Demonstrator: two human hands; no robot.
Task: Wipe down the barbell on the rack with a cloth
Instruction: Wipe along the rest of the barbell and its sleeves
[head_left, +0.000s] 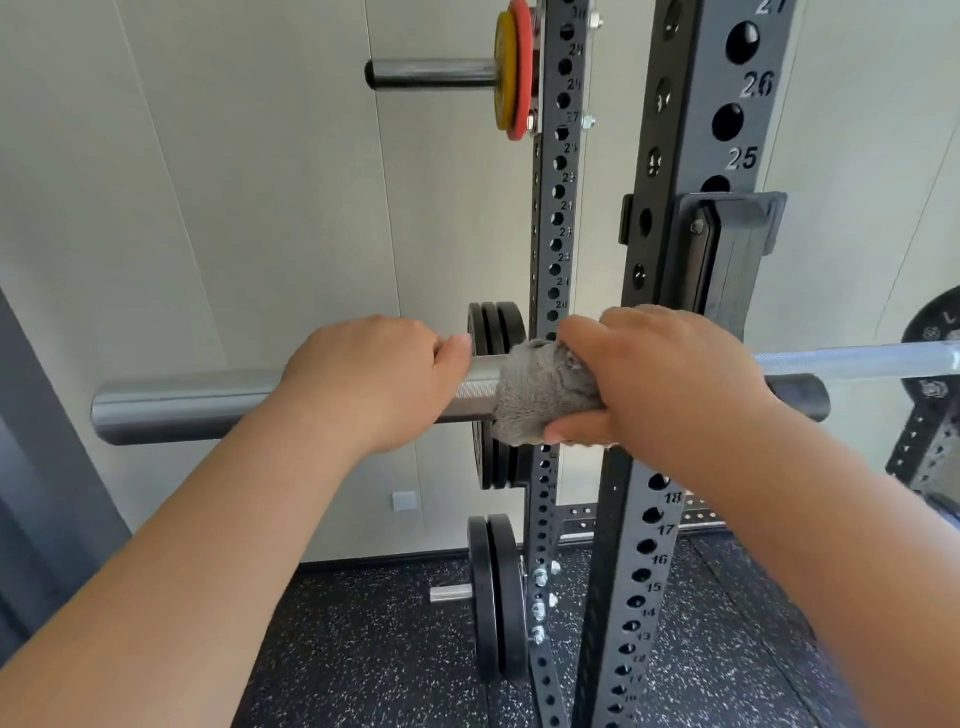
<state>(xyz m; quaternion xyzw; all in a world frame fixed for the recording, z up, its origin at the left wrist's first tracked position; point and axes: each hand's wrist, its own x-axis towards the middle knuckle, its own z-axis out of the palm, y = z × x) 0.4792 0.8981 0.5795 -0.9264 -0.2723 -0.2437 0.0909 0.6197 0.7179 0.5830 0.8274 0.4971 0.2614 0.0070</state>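
Around the steel barbell (197, 402), a fuzzy grey cloth (540, 397) wraps its sleeve.

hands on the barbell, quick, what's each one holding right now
Left hand: closed, gripping the barbell directly.
Right hand: closed, holding the grey cloth wrapped round the barbell.

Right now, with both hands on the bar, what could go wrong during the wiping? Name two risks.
1. The right hand grips the cloth round the bar close to the rack post; sliding rightward could knock the knuckles on it.
2. The left hand holds the bar close to the cloth, so a leftward stroke may bump it.
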